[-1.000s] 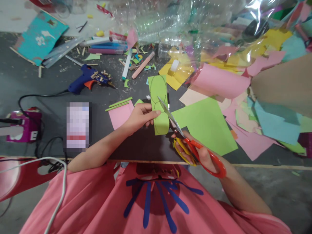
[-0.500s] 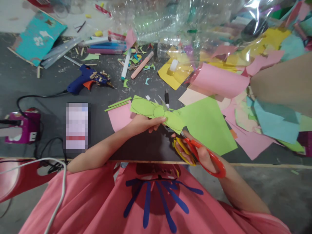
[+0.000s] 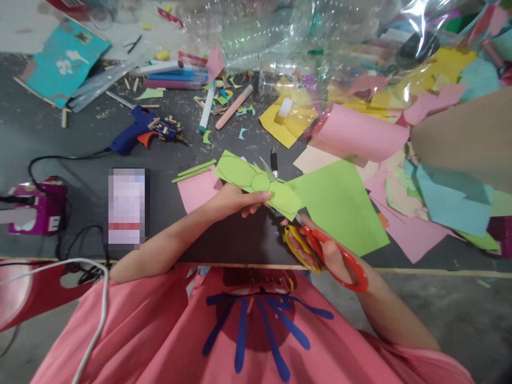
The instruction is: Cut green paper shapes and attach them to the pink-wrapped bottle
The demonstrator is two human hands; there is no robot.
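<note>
A green paper strip [image 3: 236, 169], drawn with a small circle and longer rounded outlines, is pinched in my left hand [image 3: 236, 202], the thumb lying on top near the circle. In my right hand [image 3: 330, 256] are scissors [image 3: 316, 242] with one red and one yellow handle. Their blades are around the strip, partly hidden by it, with tips showing above its upper edge. A black pen [image 3: 273, 160] lies just beyond the strip. To the right is a large green sheet [image 3: 340, 205]; pink paper [image 3: 196, 192] with thin green strips rests to the left.
A blue glue gun [image 3: 136, 128], a phone [image 3: 126, 208] and a purple box [image 3: 38, 208] with cables are on the left. Markers [image 3: 234, 106] and scraps lie farther back. Plastic bottles [image 3: 256, 37] fill the back; coloured papers [image 3: 452, 197] are piled at the right.
The strip's left end has tilted up slightly, and its lower right edge looks trimmed closer to the drawn outline. Both hands have barely moved.
</note>
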